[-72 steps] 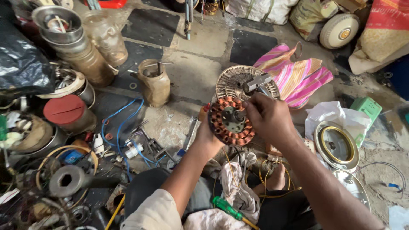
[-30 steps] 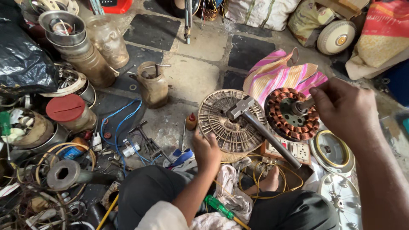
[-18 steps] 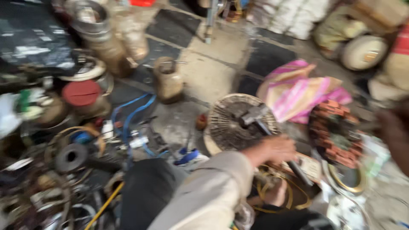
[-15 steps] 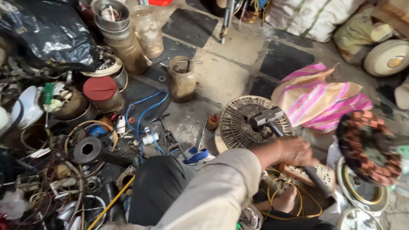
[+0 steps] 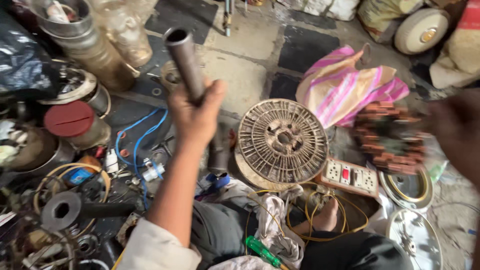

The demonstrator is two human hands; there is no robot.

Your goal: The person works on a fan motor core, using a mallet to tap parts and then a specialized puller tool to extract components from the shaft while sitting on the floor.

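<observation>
My left hand (image 5: 196,116) is gripped around a grey metal pipe (image 5: 184,57), held up at a slant with its open end towards the camera. The pipe's lower end hangs beside a round ribbed metal disc (image 5: 282,141) that lies flat on the floor. At the far right my blurred right hand (image 5: 457,131) holds a motor stator with copper windings (image 5: 391,137) above the floor, to the right of the disc.
A pink striped bag (image 5: 345,87) lies behind the disc and a white socket board (image 5: 350,177) beside it. Yellow wire (image 5: 320,225), my bare foot (image 5: 327,217) and a green screwdriver (image 5: 262,252) are near my lap. Metal cans (image 5: 75,30), a red-lidded pot (image 5: 70,120) and blue wire (image 5: 135,145) crowd the left.
My right hand carried the stator off the disc to the right. My left hand reached to the disc, and the long tool lying across it is gone; the hand now holds the pipe raised.
</observation>
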